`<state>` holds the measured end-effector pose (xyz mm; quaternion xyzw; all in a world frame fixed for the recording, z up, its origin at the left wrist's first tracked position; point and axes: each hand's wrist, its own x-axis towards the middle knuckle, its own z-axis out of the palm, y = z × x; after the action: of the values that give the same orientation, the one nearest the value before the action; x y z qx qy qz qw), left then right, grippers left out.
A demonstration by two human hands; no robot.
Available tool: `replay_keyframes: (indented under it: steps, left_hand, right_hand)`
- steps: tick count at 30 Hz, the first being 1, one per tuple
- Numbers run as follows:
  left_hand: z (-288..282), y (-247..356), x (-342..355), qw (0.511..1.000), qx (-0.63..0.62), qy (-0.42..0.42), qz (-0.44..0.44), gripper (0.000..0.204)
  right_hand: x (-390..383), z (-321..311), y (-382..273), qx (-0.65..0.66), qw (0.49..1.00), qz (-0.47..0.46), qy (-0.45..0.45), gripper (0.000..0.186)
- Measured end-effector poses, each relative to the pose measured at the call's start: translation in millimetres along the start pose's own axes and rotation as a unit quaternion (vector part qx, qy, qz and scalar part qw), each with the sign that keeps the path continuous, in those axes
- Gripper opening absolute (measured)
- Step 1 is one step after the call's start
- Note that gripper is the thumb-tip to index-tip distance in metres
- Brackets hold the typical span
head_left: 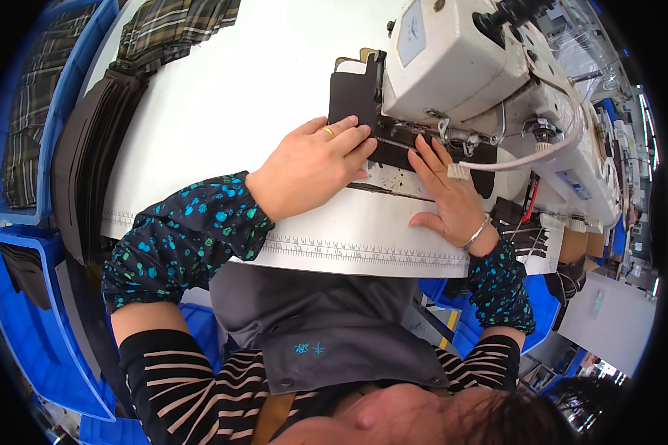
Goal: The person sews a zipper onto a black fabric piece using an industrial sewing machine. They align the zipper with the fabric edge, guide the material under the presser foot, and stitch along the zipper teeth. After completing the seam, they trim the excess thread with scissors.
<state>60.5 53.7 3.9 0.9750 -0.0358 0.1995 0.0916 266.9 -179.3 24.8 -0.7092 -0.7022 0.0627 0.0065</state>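
Observation:
A flat black fabric piece (pixel 351 96) lies under the head of a white sewing machine (pixel 453 70). My left hand (pixel 315 165), with a ring on one finger, rests its bent fingertips on the near left part of this piece. Its thumb is mostly hidden under the palm. On the other side of the needle area, my right hand (pixel 449 194) lies flat with its fingers stretched toward the presser foot and its thumb spread out on the tabletop. The needle itself is hard to make out behind the machine's metal parts.
A ruler strip (pixel 334 251) runs along the near edge of the white table (pixel 230 96). At the left stand a stack of dark pieces (pixel 96 148), plaid fabric (pixel 174 26) and blue bins (pixel 33 319). A white cable (pixel 527 154) curves beside my right hand.

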Motion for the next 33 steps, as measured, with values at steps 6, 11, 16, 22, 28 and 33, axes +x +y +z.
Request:
replay_keyframes:
  steps: [6,11,16,22,28,33]
  left_hand:
    - [4,0,5,1.000,0.005,0.005,-0.002,0.044]
    - [8,-3,9,0.999,-0.032,0.014,0.000,0.045]
    - [8,-3,10,0.999,-0.047,0.012,-0.006,0.044]
    - [11,-1,7,0.999,-0.052,-0.007,-0.016,0.044]
    - [13,2,8,0.999,-0.031,-0.006,-0.009,0.045]
    - [13,3,7,0.999,-0.031,-0.020,-0.012,0.044]
  right_hand:
    - [-39,-42,-6,-0.167,0.976,-0.018,0.139,0.084]
    - [-177,-154,94,-0.334,0.813,0.084,0.469,0.045]
    - [-315,-221,326,-0.228,0.703,0.547,0.392,0.043]
    - [-394,-106,369,0.079,0.653,0.450,0.604,0.048]
    - [-369,-71,314,0.029,0.651,0.496,0.574,0.051]
    - [-355,-128,318,0.158,0.594,0.541,0.574,0.063]
